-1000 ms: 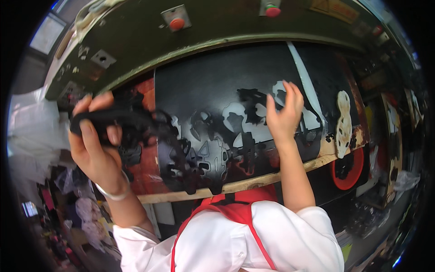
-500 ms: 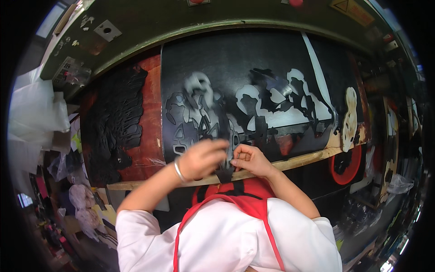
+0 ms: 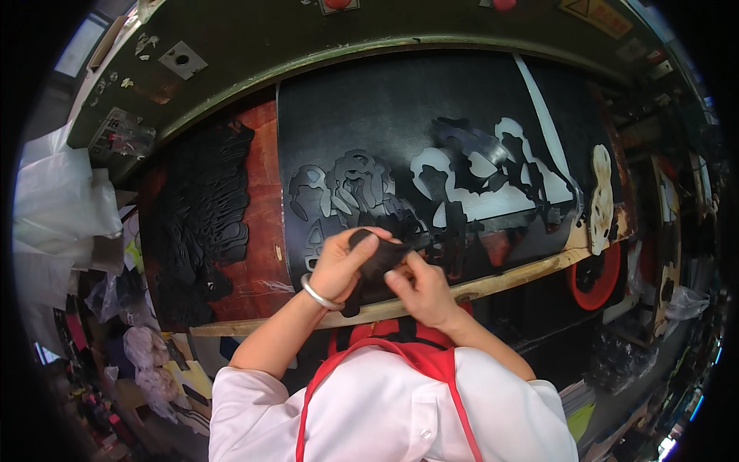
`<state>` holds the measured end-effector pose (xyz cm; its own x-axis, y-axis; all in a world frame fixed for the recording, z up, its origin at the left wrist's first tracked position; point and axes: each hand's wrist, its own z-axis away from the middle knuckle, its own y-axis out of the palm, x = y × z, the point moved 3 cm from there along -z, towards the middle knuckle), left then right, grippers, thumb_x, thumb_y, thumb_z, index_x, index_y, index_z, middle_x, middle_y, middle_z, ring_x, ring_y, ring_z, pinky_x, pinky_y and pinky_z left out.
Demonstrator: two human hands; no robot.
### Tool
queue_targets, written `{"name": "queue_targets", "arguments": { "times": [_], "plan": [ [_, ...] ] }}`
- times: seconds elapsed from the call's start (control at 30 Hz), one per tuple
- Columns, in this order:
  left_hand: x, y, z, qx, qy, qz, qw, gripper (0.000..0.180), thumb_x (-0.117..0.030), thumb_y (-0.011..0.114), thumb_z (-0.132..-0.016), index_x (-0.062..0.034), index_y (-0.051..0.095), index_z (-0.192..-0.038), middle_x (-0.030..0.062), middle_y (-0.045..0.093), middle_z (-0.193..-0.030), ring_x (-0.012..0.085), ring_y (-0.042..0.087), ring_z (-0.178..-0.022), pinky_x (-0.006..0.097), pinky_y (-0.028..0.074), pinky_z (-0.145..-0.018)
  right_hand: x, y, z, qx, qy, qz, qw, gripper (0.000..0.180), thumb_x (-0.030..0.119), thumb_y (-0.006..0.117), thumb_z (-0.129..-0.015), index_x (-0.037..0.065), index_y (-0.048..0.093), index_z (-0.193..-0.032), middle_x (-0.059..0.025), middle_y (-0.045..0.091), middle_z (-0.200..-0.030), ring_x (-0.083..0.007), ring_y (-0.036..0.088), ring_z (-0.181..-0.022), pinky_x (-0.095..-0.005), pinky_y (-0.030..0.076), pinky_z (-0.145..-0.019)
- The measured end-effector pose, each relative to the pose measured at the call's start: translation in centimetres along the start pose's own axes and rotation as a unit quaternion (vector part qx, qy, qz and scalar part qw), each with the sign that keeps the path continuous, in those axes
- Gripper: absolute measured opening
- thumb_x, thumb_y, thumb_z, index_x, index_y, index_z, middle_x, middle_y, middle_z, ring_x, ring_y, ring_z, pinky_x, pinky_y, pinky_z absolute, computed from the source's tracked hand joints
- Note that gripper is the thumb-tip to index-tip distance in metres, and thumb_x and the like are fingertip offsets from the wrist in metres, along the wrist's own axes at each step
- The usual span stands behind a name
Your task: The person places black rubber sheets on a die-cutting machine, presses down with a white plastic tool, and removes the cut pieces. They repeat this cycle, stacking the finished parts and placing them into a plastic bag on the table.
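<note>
1. Workshop clutter rings a curved cutting bench (image 3: pixel 493 286) with a wooden front edge; the person stands against it in a white top and red apron straps (image 3: pixel 416 362).
2. Nearest, just over that edge, both hands meet on a small black cut piece (image 3: pixel 377 262). The left hand (image 3: pixel 339 266), with a metal bangle (image 3: pixel 319 294) at the wrist, has its fingers curled closed over the piece's upper end; the right hand (image 3: pixel 419 285) pinches its lower side between thumb and fingertips.
3. The piece bends and droops between the hands, so it looks thin, light and limp, probably not fragile. A pinch at opposite edges should control it best.
4. Beyond lies a black sheet (image 3: pixel 385 115) punched with pale shaped holes.
5. Further left, a stack of black cut pieces (image 3: pixel 204 208) rests on a reddish board (image 3: pixel 262 192).
</note>
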<state>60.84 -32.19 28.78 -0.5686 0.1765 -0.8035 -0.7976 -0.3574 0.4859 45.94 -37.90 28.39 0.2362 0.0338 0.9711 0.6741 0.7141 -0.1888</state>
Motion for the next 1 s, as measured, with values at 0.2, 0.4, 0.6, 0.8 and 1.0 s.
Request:
{"name": "queue_targets", "arguments": {
  "times": [0.2, 0.4, 0.6, 0.8, 1.0],
  "plan": [
    [1.6, 1.2, -0.4, -0.016, -0.055, -0.071, 0.996, 0.027, -0.019, 0.053, -0.098, 0.0017, 0.062, -0.111, 0.0084, 0.066, -0.101, 0.0135, 0.060, -0.091, 0.028, 0.049, -0.082, -0.2, 0.7, -1.3, -0.169, -0.057, 0.078, 0.981, 0.038, 0.037, 0.057, -0.093, 0.000, 0.061, -0.091, -0.0197, 0.064, -0.072, -0.0405, 0.063, -0.064, -0.0436, 0.049, -0.056],
    [0.0, 3.3, -0.9, -0.032, 0.102, -0.278, 0.955, 0.023, -0.016, 0.055, -0.096, 0.0022, 0.065, -0.104, 0.0089, 0.069, -0.099, 0.0123, 0.062, -0.088, 0.025, 0.049, -0.081, -0.9, -0.2, -1.7, -0.191, -0.174, 0.146, 0.955, 0.035, 0.032, 0.052, -0.095, 0.001, 0.065, -0.086, -0.0185, 0.063, -0.067, -0.0396, 0.062, -0.062, -0.0441, 0.048, -0.054],
    [-3.1, 0.9, -2.0, -0.198, 0.103, -0.014, 0.975, 0.025, -0.026, 0.059, -0.095, -0.0012, 0.064, -0.096, 0.0045, 0.063, -0.077, 0.0123, 0.060, -0.062, 0.027, 0.050, -0.058, -2.4, -0.6, -0.5, -0.231, -0.155, 0.036, 0.960, 0.037, 0.022, 0.043, -0.099, -0.004, 0.060, -0.080, -0.0137, 0.060, -0.062, -0.0264, 0.064, -0.054, -0.0361, 0.047, -0.049],
    [-11.4, -2.1, -1.2, -0.222, 0.301, -0.050, 0.926, 0.030, -0.032, 0.055, -0.097, -0.0025, 0.060, -0.095, 0.0073, 0.060, -0.080, 0.0141, 0.060, -0.061, 0.027, 0.051, -0.053, -6.2, 0.0, 0.3, -0.164, -0.048, -0.013, 0.985, 0.037, 0.017, 0.043, -0.100, -0.007, 0.060, -0.076, -0.0090, 0.061, -0.058, -0.0155, 0.063, -0.049, -0.0262, 0.048, -0.044],
    [-28.3, -3.8, 3.9, -0.256, 0.474, -0.129, 0.833, 0.033, -0.029, 0.056, -0.096, 0.0019, 0.061, -0.106, 0.0091, 0.063, -0.089, 0.0146, 0.061, -0.067, 0.028, 0.054, -0.066, -7.8, -1.2, 0.0, -0.140, -0.019, 0.007, 0.990, 0.029, 0.017, 0.051, -0.096, -0.005, 0.062, -0.081, -0.0113, 0.063, -0.058, -0.0222, 0.066, -0.053, -0.0335, 0.049, -0.050]
  ]
}}
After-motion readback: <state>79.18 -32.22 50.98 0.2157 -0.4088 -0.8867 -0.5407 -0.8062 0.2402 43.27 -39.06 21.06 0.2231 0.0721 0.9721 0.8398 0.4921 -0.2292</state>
